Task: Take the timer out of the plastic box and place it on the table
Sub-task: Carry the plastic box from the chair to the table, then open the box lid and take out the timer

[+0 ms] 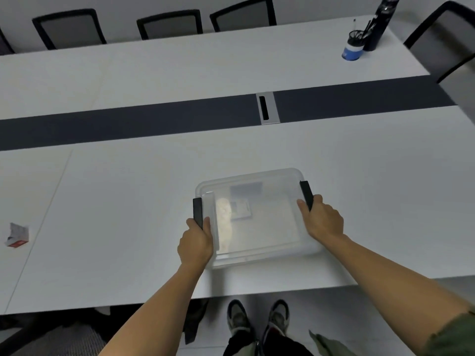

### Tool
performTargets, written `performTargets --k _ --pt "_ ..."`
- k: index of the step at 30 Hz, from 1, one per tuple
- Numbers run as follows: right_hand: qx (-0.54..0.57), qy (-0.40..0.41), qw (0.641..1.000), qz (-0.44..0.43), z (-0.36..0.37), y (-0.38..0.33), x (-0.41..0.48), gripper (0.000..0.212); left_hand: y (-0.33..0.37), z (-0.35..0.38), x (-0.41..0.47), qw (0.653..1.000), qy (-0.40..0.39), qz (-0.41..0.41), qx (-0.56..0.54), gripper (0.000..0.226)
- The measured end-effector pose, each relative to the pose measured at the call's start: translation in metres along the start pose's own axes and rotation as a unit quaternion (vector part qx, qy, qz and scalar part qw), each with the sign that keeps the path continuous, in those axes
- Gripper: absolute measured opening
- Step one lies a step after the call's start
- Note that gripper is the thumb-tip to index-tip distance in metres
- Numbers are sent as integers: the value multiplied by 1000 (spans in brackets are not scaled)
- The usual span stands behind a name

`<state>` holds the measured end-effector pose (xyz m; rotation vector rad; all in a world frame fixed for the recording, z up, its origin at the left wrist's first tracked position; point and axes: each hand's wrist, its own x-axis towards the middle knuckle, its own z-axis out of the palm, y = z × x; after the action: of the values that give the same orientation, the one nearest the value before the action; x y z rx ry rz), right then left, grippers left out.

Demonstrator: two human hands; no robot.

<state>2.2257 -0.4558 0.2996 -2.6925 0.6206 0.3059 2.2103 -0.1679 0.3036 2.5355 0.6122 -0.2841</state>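
A person stands at a white bench (pixel 128 214) with both hands on a clear plastic box (pixel 257 242) set near its front edge, the lid on. The left hand (pixel 196 242) is curled around the box's left rim, thumb on the lid and fingers at the lower end of a black latch (pixel 198 211); the right hand (pixel 322 220) is closed the same way over the right rim at the matching latch (pixel 306 194). The symmetrical hold looks meant to steady the box while both clips are released, the first step toward opening it. Through the cloudy lid a small pale square item with a darker panel, probably the timer (pixel 240 209), lies on the box floor toward the far left (its details are too blurred to read). A dark rectangular patch shows just beyond it. Nothing else can be made out inside. A small crumpled red-and-white carton (pixel 17 235) sits well apart at the bench's left.
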Motion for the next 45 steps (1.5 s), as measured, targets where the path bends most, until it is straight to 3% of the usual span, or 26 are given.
performTargets --k 7,15,18,21,24,26,29,33,36,40,45 --pt "161 -39 986 10 4 18 8 51 -14 -8 15 989 -68 36 -124 38" --pt "308 -93 944 70 6 30 11 64 -35 -15 30 945 -179 -43 -271 61" --pt "253 -94 959 87 7 32 8 65 -38 -19 27 947 -157 -68 -271 63" --pt "138 11 988 74 1 26 -1 57 -38 -26 26 989 -33 -6 -147 71" --pt "93 98 991 17 -8 14 -7 47 -26 -32 20 995 -5 65 -69 48" --pt "61 49 997 -7 -11 5 -10 41 -17 -33 16 994 -28 69 -77 35" --pt "65 -18 998 18 -15 -5 -10 38 -13 -33 19 993 -44 38 -98 35" --pt "94 6 994 61 -25 -9 -10 41 -10 -44 26 991 -44 21 -122 34" --pt "118 40 991 43 -36 -19 -16 38 -3 -57 30 986 -35 26 -161 30" --pt "278 39 960 12 -58 -59 -8 26 1 -86 46 935 -68 -54 -345 21" --pt "416 -103 903 -1 -73 -128 8 37 -10 -133 74 862 -79 -111 -487 18"
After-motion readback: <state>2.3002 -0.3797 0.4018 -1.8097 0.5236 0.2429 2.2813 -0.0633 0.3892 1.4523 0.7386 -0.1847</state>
